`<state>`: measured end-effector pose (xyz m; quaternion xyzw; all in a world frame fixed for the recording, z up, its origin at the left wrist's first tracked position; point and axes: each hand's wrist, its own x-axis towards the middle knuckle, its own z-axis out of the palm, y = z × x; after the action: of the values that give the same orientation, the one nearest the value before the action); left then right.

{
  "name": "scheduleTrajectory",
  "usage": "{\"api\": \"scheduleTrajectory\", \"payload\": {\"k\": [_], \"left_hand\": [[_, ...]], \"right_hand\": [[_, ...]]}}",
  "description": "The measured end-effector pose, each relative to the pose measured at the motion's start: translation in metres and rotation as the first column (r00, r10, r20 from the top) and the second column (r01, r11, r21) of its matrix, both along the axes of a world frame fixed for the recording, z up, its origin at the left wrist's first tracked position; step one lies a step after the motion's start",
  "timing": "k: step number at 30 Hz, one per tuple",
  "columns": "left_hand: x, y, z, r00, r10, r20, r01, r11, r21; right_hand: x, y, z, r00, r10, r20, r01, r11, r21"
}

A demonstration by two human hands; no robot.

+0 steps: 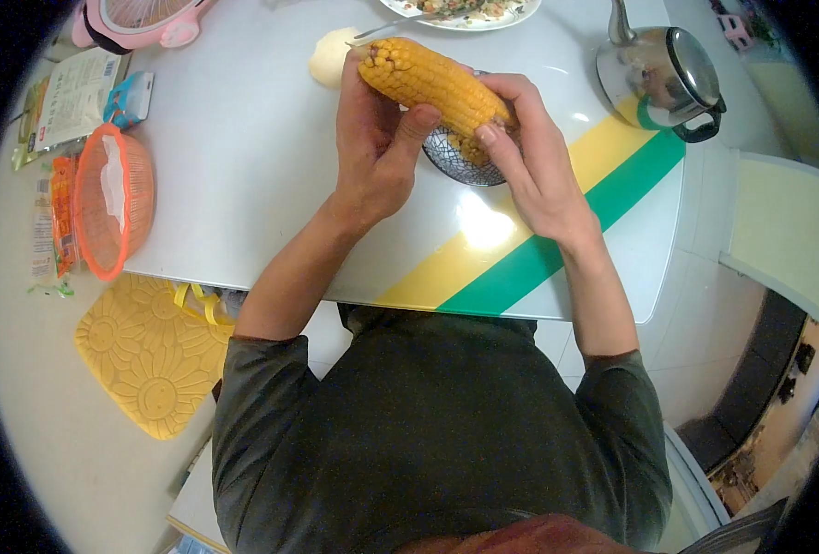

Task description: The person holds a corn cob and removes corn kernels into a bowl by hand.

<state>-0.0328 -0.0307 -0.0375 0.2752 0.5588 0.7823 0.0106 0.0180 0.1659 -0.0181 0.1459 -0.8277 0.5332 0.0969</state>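
A yellow corn cob (432, 85) is held at a slant above the table, gripped at both ends. My left hand (382, 152) is closed around its left end, thumb along the lower side. Around the right end, my right hand (534, 162) is closed with its thumb pressed on the kernels. Directly below the cob stands a small bowl (460, 168) with a dark crackle pattern, partly hidden by the cob and my right hand. Some loose-looking yellow kernels show at its upper edge; I cannot tell whether they lie in the bowl.
Behind my left hand lies a pale round bun-like item (329, 57). A plate of food (511, 20) with a utensil sits at the back. To the right is a steel pot (645, 69); an orange basket (142, 203) and food packets (82, 92) are on the left.
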Motion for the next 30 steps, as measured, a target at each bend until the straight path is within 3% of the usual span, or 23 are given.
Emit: {"api": "scheduleTrajectory", "payload": {"k": [15,21,27,30], "left_hand": [[0.0013,-0.0011,-0.0015,0.999,0.030,0.016,-0.029,0.999,-0.032],[0.0017,-0.0043,0.0024,0.999,0.030,-0.011,-0.030,0.998,-0.063],[0.0033,-0.0031,0.0012,0.999,0.033,0.012,-0.032,0.998,-0.055],[0.0036,-0.0027,0.0040,1.000,0.026,-0.011,-0.026,0.998,-0.056]], "right_hand": [[0.0010,-0.0008,0.0051,0.998,-0.009,0.056,0.008,1.000,0.025],[0.0010,-0.0007,0.0036,1.000,0.008,-0.022,-0.009,1.000,-0.013],[0.0003,-0.0006,0.0002,0.999,-0.011,0.045,0.012,0.999,-0.032],[-0.0006,-0.0004,-0.0002,1.000,-0.007,-0.002,0.007,1.000,-0.011]]}}
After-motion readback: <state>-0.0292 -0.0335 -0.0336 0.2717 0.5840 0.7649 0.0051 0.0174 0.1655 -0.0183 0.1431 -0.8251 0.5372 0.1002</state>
